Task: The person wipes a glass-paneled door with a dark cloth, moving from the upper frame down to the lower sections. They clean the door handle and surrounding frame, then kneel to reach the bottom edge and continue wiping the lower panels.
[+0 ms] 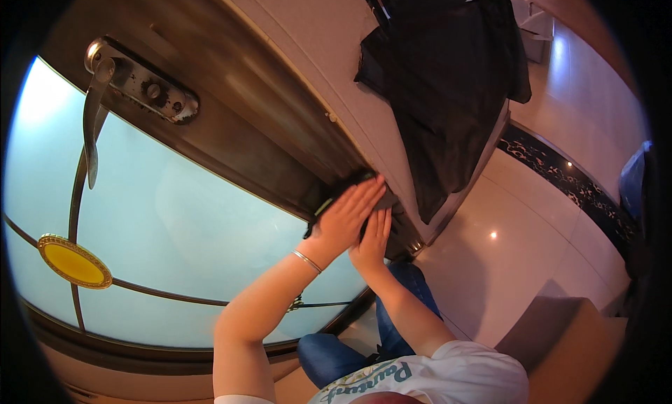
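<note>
My left hand [344, 215], with a thin bangle at the wrist, lies flat with its fingers together on a dark cloth [325, 202] that has a short green edge. The cloth is held against the lower part of the brown door frame [257, 126]. Just beside it, my right hand [371, 241] rests its straight fingers on the dark material near the wall corner. Much of the cloth is hidden beneath both hands, so its full shape cannot be told. The frosted glass panel [199, 215] of the door spreads to the left of my hands.
A worn metal lock plate [142, 84] carries a lever handle [92, 131] at upper left. A yellow oval ornament [75, 261] sits on the glass. Black fabric [446, 89] hangs along the wall end. Glossy floor tiles [504, 204] with a dark patterned border [567, 178] lie at right.
</note>
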Tool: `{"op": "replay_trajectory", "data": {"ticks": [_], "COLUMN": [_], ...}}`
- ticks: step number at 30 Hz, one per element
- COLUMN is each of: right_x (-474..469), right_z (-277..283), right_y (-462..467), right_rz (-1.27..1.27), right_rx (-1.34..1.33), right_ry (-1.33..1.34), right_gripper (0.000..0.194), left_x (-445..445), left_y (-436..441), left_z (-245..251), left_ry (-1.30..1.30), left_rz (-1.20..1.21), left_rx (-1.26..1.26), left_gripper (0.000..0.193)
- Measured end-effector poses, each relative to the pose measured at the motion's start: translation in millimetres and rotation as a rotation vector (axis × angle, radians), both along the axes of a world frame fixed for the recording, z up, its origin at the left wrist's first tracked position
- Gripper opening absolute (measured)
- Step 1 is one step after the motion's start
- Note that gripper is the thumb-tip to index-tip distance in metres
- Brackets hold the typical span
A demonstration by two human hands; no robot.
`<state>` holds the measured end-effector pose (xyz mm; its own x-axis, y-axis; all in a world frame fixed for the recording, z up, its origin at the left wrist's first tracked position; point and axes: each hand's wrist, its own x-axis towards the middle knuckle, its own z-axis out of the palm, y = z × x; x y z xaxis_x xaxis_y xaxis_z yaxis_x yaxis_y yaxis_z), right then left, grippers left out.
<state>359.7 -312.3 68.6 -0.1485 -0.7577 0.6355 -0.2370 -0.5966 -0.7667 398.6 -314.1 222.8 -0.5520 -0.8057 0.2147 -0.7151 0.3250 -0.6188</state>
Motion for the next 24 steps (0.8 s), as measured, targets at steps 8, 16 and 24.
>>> {"op": "replay_trajectory", "data": {"ticks": [8, 16, 24], "right_x": [8, -15, -22], "right_z": [71, 165, 152], "right_y": [-30, -73, -75], "right_rz": [-0.023, -0.022, -0.026], "right_rx": [-0.140, -0.251, -0.256], "right_ry": [0.062, -0.072, -0.147], "right_gripper": [0.063, 0.066, 0.051], "left_x": [14, 5, -8], "left_y": [-10, -34, -24], "left_z": [65, 130, 111], "left_ry": [0.022, -0.055, -0.048], "left_rz": [0.105, -0.097, -0.040], "left_rx": [-0.435, -0.771, -0.527], "left_gripper": [0.052, 0.032, 0.039]}}
